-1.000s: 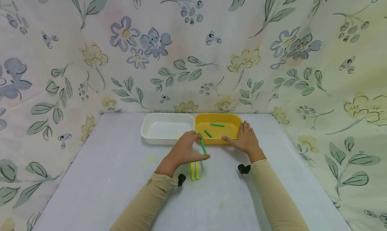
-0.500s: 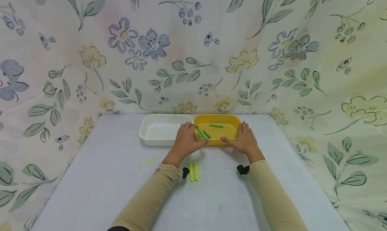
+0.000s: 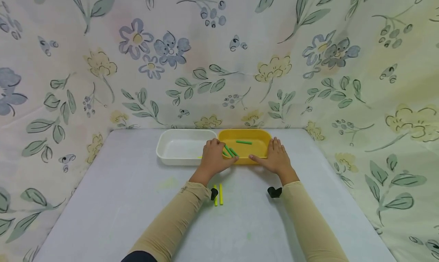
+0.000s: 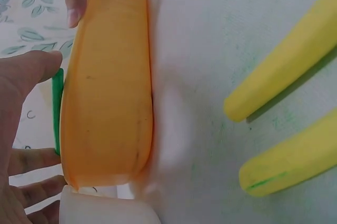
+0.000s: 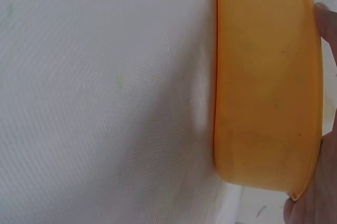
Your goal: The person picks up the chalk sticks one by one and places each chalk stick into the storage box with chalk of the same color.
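My left hand (image 3: 214,157) pinches a green chalk stick (image 4: 57,111) by its ends, between thumb and fingers. It is over the near left corner of the yellow tray (image 3: 252,161). Inside that tray lie a green chalk stick (image 3: 244,142) towards the back and another (image 3: 234,152) close to the held one; a further green bit shows beside my fingers. My right hand (image 3: 276,161) holds the tray's near right corner, thumb on the front rim and fingers along the right side. Two yellow chalk sticks (image 3: 221,194) lie on the table below my left wrist.
A white tray (image 3: 178,162) stands against the yellow tray's left side; a sliver of yellow shows in it beside my left hand. The white table (image 3: 120,201) bears faint green and yellow marks. Floral cloth (image 3: 205,94) hangs behind.
My left hand has carried the green chalk stick forward from in front of the yellow tray to over its left corner, and lowered it. The right hand keeps its place on the tray.
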Demonstrator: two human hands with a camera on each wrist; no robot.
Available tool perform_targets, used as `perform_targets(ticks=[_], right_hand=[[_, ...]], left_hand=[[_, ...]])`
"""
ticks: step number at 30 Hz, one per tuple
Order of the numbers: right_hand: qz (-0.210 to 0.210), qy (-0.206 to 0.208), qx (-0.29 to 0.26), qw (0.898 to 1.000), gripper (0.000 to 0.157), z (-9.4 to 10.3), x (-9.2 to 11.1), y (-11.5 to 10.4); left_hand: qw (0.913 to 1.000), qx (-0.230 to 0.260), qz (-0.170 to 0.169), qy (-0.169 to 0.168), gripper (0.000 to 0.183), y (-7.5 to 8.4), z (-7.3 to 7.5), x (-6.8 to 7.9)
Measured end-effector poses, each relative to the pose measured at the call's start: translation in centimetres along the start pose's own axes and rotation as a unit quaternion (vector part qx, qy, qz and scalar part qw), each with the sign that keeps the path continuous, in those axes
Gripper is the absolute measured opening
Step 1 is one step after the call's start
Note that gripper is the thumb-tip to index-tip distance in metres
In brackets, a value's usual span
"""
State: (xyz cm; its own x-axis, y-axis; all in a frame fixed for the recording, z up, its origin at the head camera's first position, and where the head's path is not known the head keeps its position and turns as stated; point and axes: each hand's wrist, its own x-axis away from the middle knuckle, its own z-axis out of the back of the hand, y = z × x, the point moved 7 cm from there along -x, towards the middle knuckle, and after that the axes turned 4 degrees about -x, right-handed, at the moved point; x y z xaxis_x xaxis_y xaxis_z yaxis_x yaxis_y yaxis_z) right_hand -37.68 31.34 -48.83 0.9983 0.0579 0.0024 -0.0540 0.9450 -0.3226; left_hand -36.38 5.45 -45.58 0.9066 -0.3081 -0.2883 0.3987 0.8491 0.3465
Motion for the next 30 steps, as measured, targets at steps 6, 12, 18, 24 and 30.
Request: perform_targets(ticks=[6,12,18,24,30], right_hand=[[0.004,0.004,-0.001,1.0,0.14,0.1,0.0,-0.2],[-0.001,-0.004,0.001,1.0,0.142,-0.2,-0.2,-0.1],[0.0,0.0,-0.001,1.0,0.142,-0.4,-0.2,-0.3],[0.005,0.003,0.001,1.0,0.14,-0.3,0.0,-0.4],[0.001,-0.001,0.004,1.0,0.139,-0.1,0.0,-0.2]], left_hand=[[1.0,-0.004,0.005,-0.006,0.082,-0.1,-0.5,-0.4],[0.9997,-0.019,0.012,-0.002,0.084,-0.2,-0.7,-0.5],[0.9998,-0.013,0.009,0.012,0.089,-0.1,-0.6,-0.4],[0.9999,-0.004,0.009,0.005,0.091,-0.5,-0.1,0.1],[0.9998,-0.004,0.004,0.018,0.091,-1.5,0.9,0.4]])
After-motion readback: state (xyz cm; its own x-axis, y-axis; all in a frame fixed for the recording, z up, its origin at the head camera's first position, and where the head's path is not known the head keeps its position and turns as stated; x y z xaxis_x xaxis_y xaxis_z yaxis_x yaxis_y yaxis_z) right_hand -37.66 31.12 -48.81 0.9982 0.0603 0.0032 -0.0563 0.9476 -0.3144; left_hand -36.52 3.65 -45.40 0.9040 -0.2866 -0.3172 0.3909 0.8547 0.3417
